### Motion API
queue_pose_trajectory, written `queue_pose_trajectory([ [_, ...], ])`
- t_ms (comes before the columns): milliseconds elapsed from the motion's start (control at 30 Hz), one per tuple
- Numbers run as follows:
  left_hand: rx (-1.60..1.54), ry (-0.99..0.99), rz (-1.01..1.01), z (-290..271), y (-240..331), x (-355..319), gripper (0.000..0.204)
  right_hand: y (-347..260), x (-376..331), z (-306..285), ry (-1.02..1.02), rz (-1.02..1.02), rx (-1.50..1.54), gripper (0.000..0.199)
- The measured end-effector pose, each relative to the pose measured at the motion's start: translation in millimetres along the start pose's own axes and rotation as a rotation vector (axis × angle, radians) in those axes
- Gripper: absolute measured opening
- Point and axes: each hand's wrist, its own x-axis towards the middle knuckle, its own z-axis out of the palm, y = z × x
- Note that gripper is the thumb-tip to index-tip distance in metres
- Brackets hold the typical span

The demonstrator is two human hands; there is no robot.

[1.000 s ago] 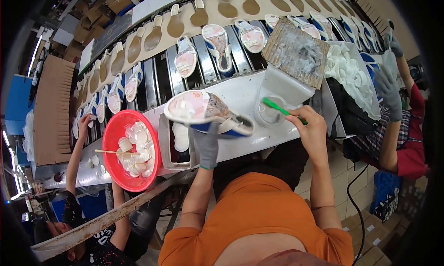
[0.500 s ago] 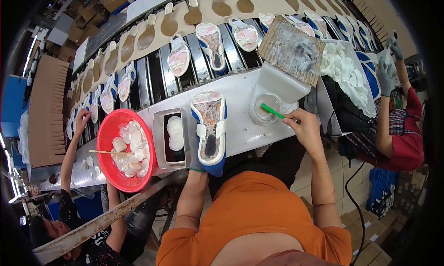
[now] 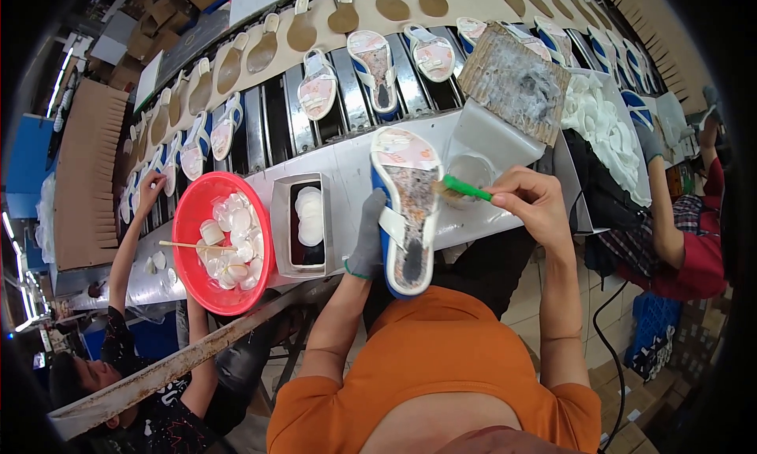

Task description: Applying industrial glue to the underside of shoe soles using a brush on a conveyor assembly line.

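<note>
In my grey-gloved left hand (image 3: 367, 237) is a shoe upper on a blue last (image 3: 412, 253), held with its underside up. White straps fold over its white rim, around a grey-brown speckled middle with a dark patch near the heel. My bare right hand (image 3: 536, 205) pinches a small brush (image 3: 471, 188) by its green handle. The bristles are at the right edge of the shoe's underside; whether they touch it I cannot tell. Behind the brush stands a clear cup (image 3: 473, 167), partly hidden.
Left of the shoe are a metal box (image 3: 277, 217) of white pads and a red basin (image 3: 268, 249) with white discs and a stick. A stained corrugated board (image 3: 512, 83) leans beyond. Several shoes line a roller conveyor (image 3: 276, 123). Co-workers sit at both sides.
My right hand has lifted the brush out of the cup and brought it to the shoe. The shoe has moved right and up, and more of my left glove shows.
</note>
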Motion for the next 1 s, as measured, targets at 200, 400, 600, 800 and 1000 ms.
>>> queue_pose_trajectory([
  [200, 0.328, -0.044, 0.080, 14, 2, 3, 0.077, -27, 10, 4, -0.018, -0.119, -0.300, 0.008],
  [400, 0.528, -0.099, 0.167, 20, -1, 2, 0.084, -30, 14, 4, -0.010, -0.124, -0.325, 0.010],
  [600, 0.711, -0.135, 0.219, 19, 0, 2, 0.084, -28, 24, 6, 0.044, -0.109, -0.370, 0.011],
  [800, 0.687, -0.158, 0.214, 18, 2, 1, 0.085, -29, 35, 2, 0.026, -0.185, -0.377, 0.011],
  [1000, 0.615, -0.176, 0.150, 16, 7, 0, 0.083, -36, 34, -7, -0.135, -0.210, -0.380, 0.012],
])
